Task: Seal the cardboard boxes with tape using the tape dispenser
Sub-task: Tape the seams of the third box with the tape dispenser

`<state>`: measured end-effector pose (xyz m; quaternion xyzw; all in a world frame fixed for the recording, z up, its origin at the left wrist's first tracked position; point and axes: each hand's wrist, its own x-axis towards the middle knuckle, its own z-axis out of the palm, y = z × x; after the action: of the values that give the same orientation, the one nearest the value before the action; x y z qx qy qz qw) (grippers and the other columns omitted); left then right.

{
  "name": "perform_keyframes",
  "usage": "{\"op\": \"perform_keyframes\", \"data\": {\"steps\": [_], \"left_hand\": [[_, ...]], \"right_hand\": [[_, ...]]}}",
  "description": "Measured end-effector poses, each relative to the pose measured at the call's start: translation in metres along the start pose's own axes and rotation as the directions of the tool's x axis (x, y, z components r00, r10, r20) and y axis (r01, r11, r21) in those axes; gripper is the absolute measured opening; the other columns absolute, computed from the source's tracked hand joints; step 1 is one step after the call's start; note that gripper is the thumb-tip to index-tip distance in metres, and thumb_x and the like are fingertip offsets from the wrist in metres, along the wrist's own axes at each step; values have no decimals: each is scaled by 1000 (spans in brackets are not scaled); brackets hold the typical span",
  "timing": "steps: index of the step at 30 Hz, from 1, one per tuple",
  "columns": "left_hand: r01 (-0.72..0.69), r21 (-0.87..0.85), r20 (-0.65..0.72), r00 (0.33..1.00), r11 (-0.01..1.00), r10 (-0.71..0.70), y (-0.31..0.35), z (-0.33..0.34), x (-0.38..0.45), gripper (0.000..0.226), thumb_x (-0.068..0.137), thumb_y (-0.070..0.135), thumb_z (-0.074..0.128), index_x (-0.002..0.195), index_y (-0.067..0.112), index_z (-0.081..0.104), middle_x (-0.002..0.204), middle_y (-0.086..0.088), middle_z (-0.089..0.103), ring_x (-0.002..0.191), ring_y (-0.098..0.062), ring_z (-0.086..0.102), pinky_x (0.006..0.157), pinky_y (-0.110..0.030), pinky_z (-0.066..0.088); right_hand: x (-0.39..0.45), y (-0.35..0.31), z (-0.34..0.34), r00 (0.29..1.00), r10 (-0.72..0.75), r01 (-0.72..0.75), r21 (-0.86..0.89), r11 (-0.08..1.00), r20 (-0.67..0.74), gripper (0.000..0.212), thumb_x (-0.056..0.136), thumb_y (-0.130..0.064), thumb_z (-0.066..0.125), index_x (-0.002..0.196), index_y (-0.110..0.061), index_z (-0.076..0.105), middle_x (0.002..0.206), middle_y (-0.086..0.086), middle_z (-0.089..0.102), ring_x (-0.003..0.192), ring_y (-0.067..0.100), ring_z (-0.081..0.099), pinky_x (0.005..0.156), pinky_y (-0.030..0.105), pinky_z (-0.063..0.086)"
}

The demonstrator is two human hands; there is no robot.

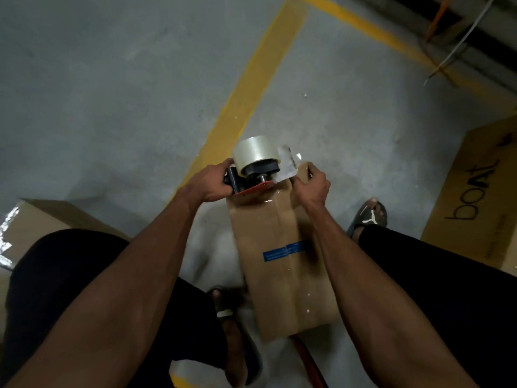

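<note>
Tape is running clear and glossy from the tape dispenser [253, 166], which the left hand [214, 182] is gripping by its handle at the far end of the narrow cardboard box [282, 264] standing on the floor between the person's feet. The right hand [312, 186] is gripping the box's far corner, probably steadying it against the pull.
</note>
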<state>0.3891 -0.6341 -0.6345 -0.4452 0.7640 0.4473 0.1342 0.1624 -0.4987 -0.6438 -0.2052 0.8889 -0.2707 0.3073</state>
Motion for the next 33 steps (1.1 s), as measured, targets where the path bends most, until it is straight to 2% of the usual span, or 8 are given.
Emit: {"op": "perform_keyframes", "data": {"steps": [3,7,13,22,24,26,28,33], "left_hand": [[111,-42,-40,993,993,-112,-21,0,-14,30,70,38,55,90,16,62,90,-13,70,95,-33,69,70,-34,50],[161,-159,-140,973,974,-184,-35,0,-32,35,77,34,57,103,14,71,101,-14,74,101,-32,69,76,-33,51],[180,-179,-169,963,967,-210,-23,8,-39,51,67,37,49,100,3,69,100,-23,71,97,-41,66,77,-41,54],[271,-426,-248,882,863,-400,-22,43,-63,41,77,38,59,106,11,69,103,-18,72,100,-40,66,73,-33,48],[269,-439,-262,875,857,-408,-17,43,-62,35,85,28,63,115,10,64,112,-20,70,105,-42,64,77,-34,46],[272,-448,-267,868,851,-418,-16,45,-64,36,86,22,64,118,9,53,114,-20,68,105,-43,63,79,-35,47],[283,-437,-265,867,854,-422,-17,42,-67,39,83,24,64,115,10,48,112,-19,67,102,-43,64,81,-42,52],[301,-373,-229,887,877,-402,-14,28,-74,58,69,45,50,109,6,68,108,-23,71,101,-45,65,81,-41,55]], "right_hand": [[23,-29,16,975,-94,109,-65,992,202,76,79,-26,84,148,-19,52,136,6,66,127,24,59,112,34,45],[44,-67,40,926,-166,210,-97,973,339,92,72,-27,92,153,-18,47,148,9,56,139,27,50,117,37,39],[29,-72,55,974,-190,225,-402,888,126,35,90,-37,66,120,-21,61,126,9,64,120,37,58,104,50,39],[27,-94,80,794,-445,587,-332,738,415,74,95,-6,58,159,-30,33,168,0,26,155,30,18,120,63,12],[14,-95,81,811,-479,573,-291,766,335,59,94,-16,53,151,-33,48,160,1,41,149,29,34,120,53,27],[6,-86,78,804,-477,579,-281,766,355,53,90,-23,56,143,-29,57,149,2,54,137,29,49,111,47,41],[-2,-75,73,735,-454,661,-383,645,504,66,93,-12,62,155,-22,42,164,4,35,151,30,30,117,53,31],[-6,-84,77,798,-310,572,-486,661,517,81,98,-21,63,164,-31,17,171,-9,8,158,24,5,122,60,20]]}}
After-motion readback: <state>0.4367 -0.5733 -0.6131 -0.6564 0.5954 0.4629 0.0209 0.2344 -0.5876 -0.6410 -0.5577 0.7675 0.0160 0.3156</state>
